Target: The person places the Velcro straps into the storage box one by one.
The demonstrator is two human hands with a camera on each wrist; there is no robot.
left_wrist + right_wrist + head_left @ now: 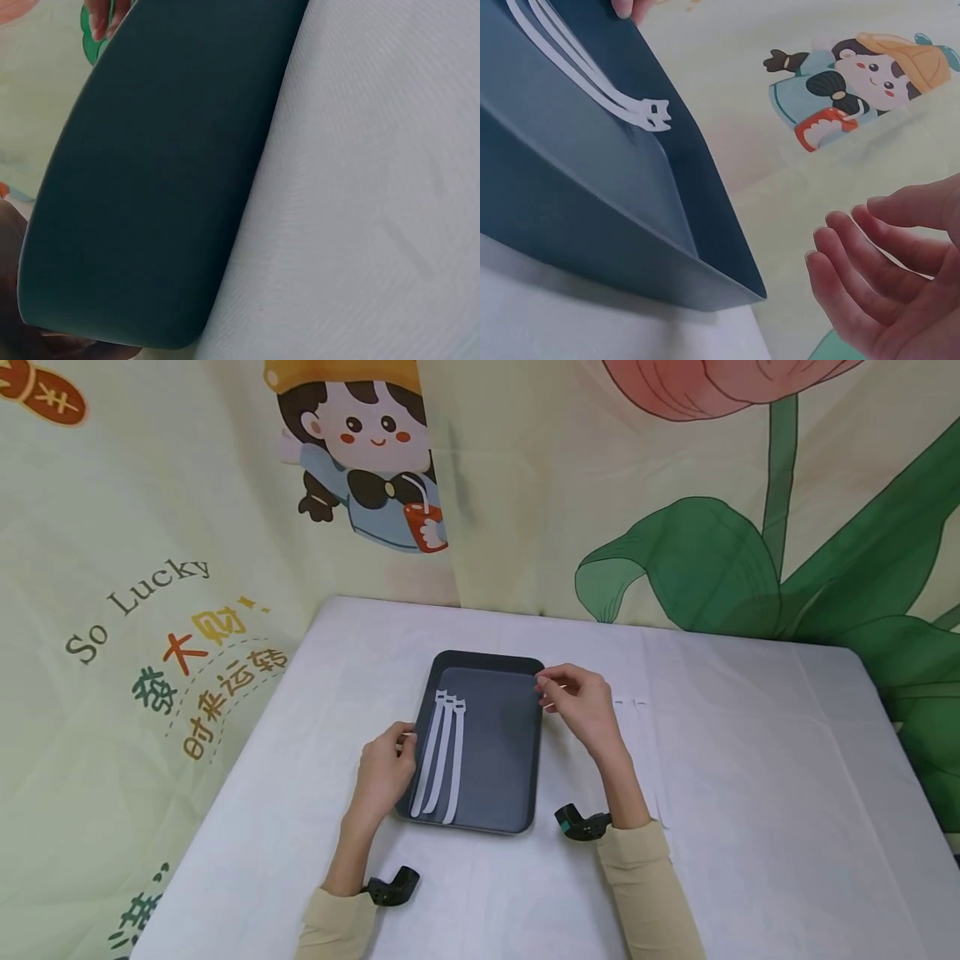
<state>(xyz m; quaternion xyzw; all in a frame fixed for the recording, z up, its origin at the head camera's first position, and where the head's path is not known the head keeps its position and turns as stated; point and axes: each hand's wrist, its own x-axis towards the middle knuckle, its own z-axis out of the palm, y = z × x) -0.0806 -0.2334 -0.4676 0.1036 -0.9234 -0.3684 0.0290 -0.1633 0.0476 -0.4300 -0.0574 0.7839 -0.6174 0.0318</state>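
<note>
A dark grey rectangular tray (498, 760) is in the middle of the white table. Three white cable ties (455, 760) with slotted heads lie side by side along its left part, heads toward the far end. My left hand (386, 768) holds the tray's left rim; in the left wrist view the tray's outer wall (165, 165) hides most of that hand. By the far right corner is my right hand (581, 702), fingers loosely bent. In the right wrist view the right hand's fingers (877, 262) hold nothing and stand apart from the tray corner.
Thin white strips (641, 735) lie on the white tablecloth (765, 793), partly behind the right forearm. A printed curtain (517, 510) hangs behind the table and along its left side. Each wrist bears a small black camera (393, 887).
</note>
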